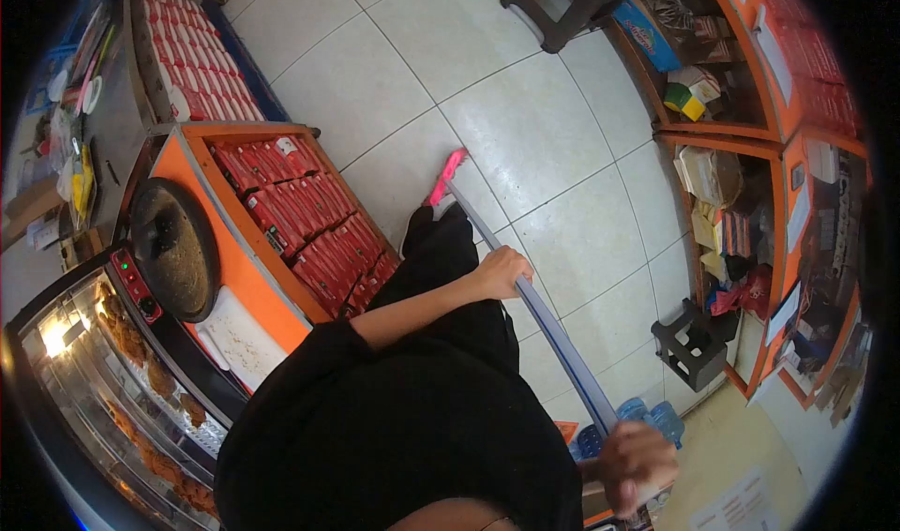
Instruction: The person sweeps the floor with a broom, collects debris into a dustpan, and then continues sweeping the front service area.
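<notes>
A broom with a long grey handle (562,344) slants across the view, its pink head (448,177) on the tiled floor near my feet. My left hand (504,273) is wrapped round the middle of the handle. Near the upper end of the handle, at the lower right, my right hand (637,465) is closed round it, slightly blurred.
Orange shelves with red packets (309,217) stand at the left, above a lit glass case of fried food (141,390). Dark stools (692,344) and orange cabinets (731,137) line the right. Blue water bottles (664,421) are at the lower right.
</notes>
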Motion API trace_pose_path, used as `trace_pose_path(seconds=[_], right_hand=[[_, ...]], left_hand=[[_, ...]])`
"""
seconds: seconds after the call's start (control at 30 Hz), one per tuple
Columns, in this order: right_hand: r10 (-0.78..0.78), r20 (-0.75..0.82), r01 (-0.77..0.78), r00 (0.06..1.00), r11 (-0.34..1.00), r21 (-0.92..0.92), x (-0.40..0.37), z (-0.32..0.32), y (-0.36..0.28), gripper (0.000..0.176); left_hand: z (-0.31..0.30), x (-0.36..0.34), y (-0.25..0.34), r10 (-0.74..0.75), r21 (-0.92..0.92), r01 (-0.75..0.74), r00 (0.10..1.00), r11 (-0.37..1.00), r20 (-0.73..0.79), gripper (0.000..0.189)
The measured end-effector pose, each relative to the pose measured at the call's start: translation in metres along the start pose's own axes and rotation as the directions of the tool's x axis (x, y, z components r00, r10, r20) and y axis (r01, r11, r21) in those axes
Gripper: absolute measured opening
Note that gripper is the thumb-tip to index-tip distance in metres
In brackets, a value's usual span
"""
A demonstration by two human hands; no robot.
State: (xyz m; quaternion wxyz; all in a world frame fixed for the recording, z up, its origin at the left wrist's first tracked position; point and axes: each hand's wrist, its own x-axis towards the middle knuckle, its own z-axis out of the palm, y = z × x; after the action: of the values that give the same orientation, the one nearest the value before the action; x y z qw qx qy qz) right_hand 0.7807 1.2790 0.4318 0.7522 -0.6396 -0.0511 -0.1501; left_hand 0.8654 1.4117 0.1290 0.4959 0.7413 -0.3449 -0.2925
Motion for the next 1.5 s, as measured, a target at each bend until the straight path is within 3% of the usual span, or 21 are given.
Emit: trace_pose_path(seconds=[0.1, 0.17, 0.23, 0.27, 0.33, 0.37, 0.4, 0.53, 0.63, 0.8, 1.03, 1.07, 1.1, 1.2, 1.27, 1.3, 1.33, 1.37, 1.4, 1.43, 1.5], right_hand=[[-0.054, -0.105, 0.057, 0.993, 0.998, 0.029, -0.003, -0.001, -0.007, 0.034], [-0.074, -0.200, 0.092, 0.977, 0.992, 0.083, -0.012, -0.013, 0.017, 0.037], [0.074, -0.231, -0.083, 0.970, 0.996, -0.030, -0.015, -0.014, 0.064, 0.035], [0.088, -0.252, -0.161, 0.964, 0.945, -0.285, -0.018, -0.008, 0.092, 0.029], [0.241, -0.129, -0.270, 0.962, 0.908, -0.322, -0.015, 0.012, 0.146, 0.025], [0.221, -0.013, -0.219, 0.975, 0.972, 0.087, -0.014, 0.021, 0.176, 0.025], [0.257, -0.046, -0.250, 0.965, 0.960, 0.130, -0.011, 0.034, 0.183, 0.026], [0.310, -0.069, -0.298, 0.948, 0.944, 0.141, -0.008, 0.027, 0.184, 0.028], [0.354, -0.069, -0.336, 0.933, 0.922, 0.192, -0.005, 0.009, 0.178, 0.030], [0.375, 0.073, -0.381, 0.924, 0.912, 0.148, -0.018, -0.016, 0.168, 0.030], [0.366, 0.271, -0.402, 0.890, 0.912, 0.087, -0.065, -0.103, 0.148, 0.026], [0.373, 0.291, -0.405, 0.881, 0.912, 0.058, -0.071, -0.118, 0.136, 0.026], [0.380, 0.306, -0.408, 0.873, 0.913, 0.030, -0.077, -0.133, 0.122, 0.025], [0.454, 0.268, -0.435, 0.850, 0.891, -0.131, -0.088, -0.175, 0.055, 0.024], [0.424, 0.163, -0.386, 0.891, 0.896, -0.219, -0.098, -0.187, 0.003, 0.026], [0.319, 0.146, -0.308, 0.936, 0.947, -0.097, -0.111, -0.195, -0.009, 0.028], [0.213, 0.116, -0.217, 0.970, 0.976, 0.024, -0.122, -0.202, -0.020, 0.030], [0.125, 0.199, -0.144, 0.972, 0.986, 0.086, -0.124, -0.215, -0.035, 0.032], [0.033, 0.274, -0.077, 0.961, 0.985, 0.152, -0.126, -0.229, -0.052, 0.034], [0.007, 0.172, -0.032, 0.985, 0.989, 0.144, -0.136, -0.238, -0.067, 0.036], [-0.046, 0.296, 0.009, 0.954, 0.992, 0.125, -0.139, -0.260, -0.085, 0.031]], left_hand=[[-0.027, 0.004, 0.017, 0.003, 0.089, 0.000, 0.999, 0.996, -0.036, 0.008], [-0.036, 0.007, -0.025, 0.063, 0.115, -0.044, 0.985, 0.992, -0.160, 0.009], [-0.063, 0.006, -0.073, 0.110, 0.258, -0.052, 0.971, 0.965, -0.214, 0.009], [-0.072, 0.000, -0.115, 0.003, 0.298, 0.044, 0.988, 0.954, -0.155, 0.012], [-0.097, -0.023, -0.166, -0.040, 0.498, 0.158, 0.970, 0.853, -0.239, 0.016], [-0.102, -0.033, -0.187, -0.040, 0.500, 0.161, 0.969, 0.851, -0.244, 0.016], [-0.104, -0.045, -0.205, -0.122, 0.451, 0.210, 0.969, 0.868, -0.216, 0.017], [-0.089, -0.047, -0.212, -0.249, 0.422, 0.285, 0.959, 0.861, -0.138, 0.019], [-0.068, -0.046, -0.213, -0.209, 0.349, 0.263, 0.960, 0.900, -0.186, 0.021], [-0.020, -0.063, -0.226, -0.200, 0.338, 0.292, 0.938, 0.894, -0.283, 0.021], [0.078, -0.059, -0.170, -0.069, 0.378, 0.282, 0.870, 0.882, -0.489, 0.014], [0.096, -0.059, -0.157, -0.230, 0.361, 0.381, 0.889, 0.851, -0.396, 0.016], [0.119, -0.055, -0.143, -0.239, 0.356, 0.388, 0.887, 0.850, -0.395, 0.016], [0.197, -0.029, -0.095, -0.159, 0.151, 0.237, 0.900, 0.960, -0.405, 0.016], [0.243, -0.001, -0.051, -0.068, 0.083, 0.115, 0.899, 0.990, -0.432, 0.016], [0.262, 0.011, -0.025, -0.022, 0.044, 0.048, 0.885, 0.998, -0.465, 0.015], [0.274, 0.024, 0.000, -0.044, 0.037, 0.060, 0.938, 0.997, -0.345, 0.014], [0.278, 0.034, 0.024, -0.064, 0.033, 0.073, 0.974, 0.997, -0.218, 0.013], [0.271, 0.040, 0.055, -0.060, 0.035, 0.069, 0.974, 0.997, -0.218, 0.013], [0.259, 0.045, 0.089, -0.052, 0.103, 0.073, 0.980, 0.992, -0.192, 0.013], [0.254, 0.048, 0.103, -0.058, 0.165, 0.090, 0.980, 0.982, -0.191, 0.014]])
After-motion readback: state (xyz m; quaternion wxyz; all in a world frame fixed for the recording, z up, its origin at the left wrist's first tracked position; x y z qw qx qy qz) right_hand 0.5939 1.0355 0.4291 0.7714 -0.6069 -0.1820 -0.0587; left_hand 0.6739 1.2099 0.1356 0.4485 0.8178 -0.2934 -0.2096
